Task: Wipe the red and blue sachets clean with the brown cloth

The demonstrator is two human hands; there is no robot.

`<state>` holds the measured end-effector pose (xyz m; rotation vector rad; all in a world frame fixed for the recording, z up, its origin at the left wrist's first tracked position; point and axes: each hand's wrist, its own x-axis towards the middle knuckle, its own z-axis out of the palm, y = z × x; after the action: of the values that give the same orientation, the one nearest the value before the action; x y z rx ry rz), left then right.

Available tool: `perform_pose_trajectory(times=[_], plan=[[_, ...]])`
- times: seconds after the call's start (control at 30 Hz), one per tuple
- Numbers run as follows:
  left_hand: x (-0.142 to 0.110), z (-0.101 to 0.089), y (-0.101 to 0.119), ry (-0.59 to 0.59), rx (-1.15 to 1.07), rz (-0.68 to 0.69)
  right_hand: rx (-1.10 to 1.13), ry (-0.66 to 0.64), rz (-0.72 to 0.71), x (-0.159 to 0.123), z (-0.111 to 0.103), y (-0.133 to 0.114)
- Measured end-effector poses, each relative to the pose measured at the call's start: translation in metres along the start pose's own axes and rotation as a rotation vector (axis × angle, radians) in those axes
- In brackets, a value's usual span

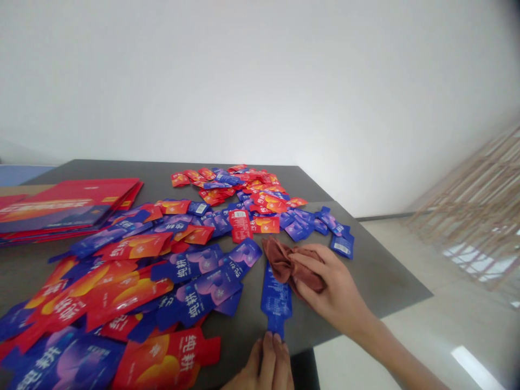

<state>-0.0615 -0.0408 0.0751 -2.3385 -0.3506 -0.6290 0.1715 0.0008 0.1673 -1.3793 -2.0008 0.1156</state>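
A blue packet (276, 298) with a narrow neck lies flat on the dark table, its small white print facing up. My left hand (270, 363), at the bottom edge of the view, has its fingers together on the neck of this packet, holding it down. In my right hand (331, 279) is a bunched brown cloth (278, 260), which rests over the far end of the same packet. To the left, a heap of red packets (134, 246) and blue packets (207, 292) reaches close to the packet under my hands.
Farther back lies a second pile of red and blue packets (264, 203), with a few blue ones (342, 245) at its right. Large flat red packaging (81, 206) is stacked at the left. The table's right edge (392, 262) drops to a pale floor (406, 325); a white wall (244, 81) stands behind.
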Motion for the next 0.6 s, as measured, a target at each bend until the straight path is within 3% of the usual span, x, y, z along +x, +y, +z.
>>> perform_pose_trajectory(times=[0.17, 0.23, 0.6], plan=[[0.003, -0.002, 0.002, 0.018, -0.016, -0.045, -0.032, -0.399, -0.144, -0.015, -0.010, -0.025], [0.001, -0.001, 0.003, 0.012, -0.020, -0.032, -0.075, -0.479, -0.173, -0.018, -0.009, -0.029], [0.001, -0.001, -0.002, -0.004, 0.003, -0.003, -0.120, -0.428, -0.147, -0.001, -0.003, -0.008]])
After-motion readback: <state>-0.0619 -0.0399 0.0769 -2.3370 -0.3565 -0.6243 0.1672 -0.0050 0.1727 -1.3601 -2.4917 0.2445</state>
